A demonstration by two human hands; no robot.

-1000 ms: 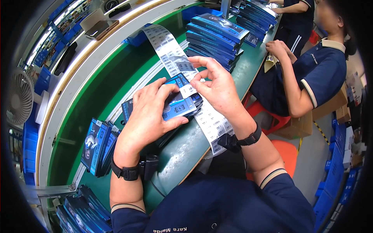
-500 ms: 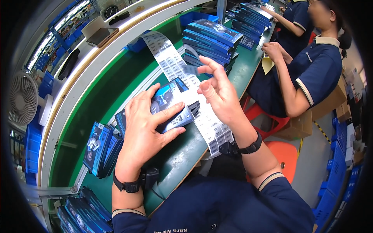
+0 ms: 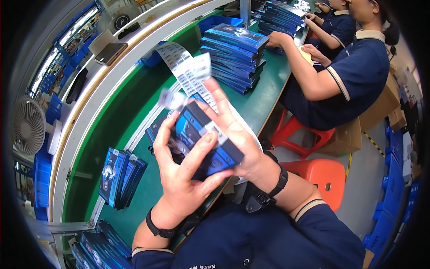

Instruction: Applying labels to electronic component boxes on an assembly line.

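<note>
A dark blue printed box (image 3: 190, 130) is tilted up between my hands. My left hand (image 3: 181, 172) is closed around its near left part, with fingers spread over the printed face. My right hand (image 3: 239, 136) lies against its right and far side, fingers reaching along behind it. A small whitish label (image 3: 215, 132) sits on the box's dark edge, beside a left fingertip. Under the hands runs a long sheet of printed labels (image 3: 177, 58). Two pale shapes, blurred by motion, show near my fingertips; I cannot make out what they are. The box's underside is hidden.
Stacked blue boxes (image 3: 233, 54) stand beyond my right hand; more boxes (image 3: 118, 179) lean at left and lower left. A co-worker (image 3: 345, 76) sits at right along the green table (image 3: 268, 98). An orange stool (image 3: 320, 184) is close by my right arm. A white fan (image 3: 29, 119) is far left.
The box has been lifted and tipped so its edge faces up. My right hand has come down from above the label sheet onto the box. The co-worker's arm has reached toward the stacked boxes.
</note>
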